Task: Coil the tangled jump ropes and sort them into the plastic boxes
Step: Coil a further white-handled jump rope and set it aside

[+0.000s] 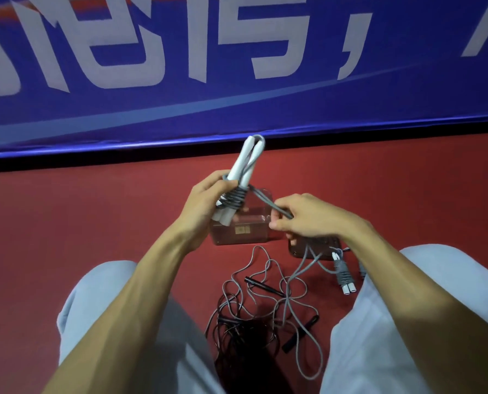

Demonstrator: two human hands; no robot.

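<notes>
— What does the left hand (206, 203) have?
— Its grip is closed round two white handles (245, 160), tilted upward, with the grey rope (268, 203) wound in turns about their lower part.
— And the right hand (308, 220)?
— Its grip pinches the rope's free length, near the coil.
— The boxes?
— A clear plastic box (245, 231) sits on the red floor (95, 223) behind the hands, with a second box (316, 248) beside it. A coiled rope (343, 275) lies by the right leg, tangled ropes (265, 302) between the legs.
</notes>
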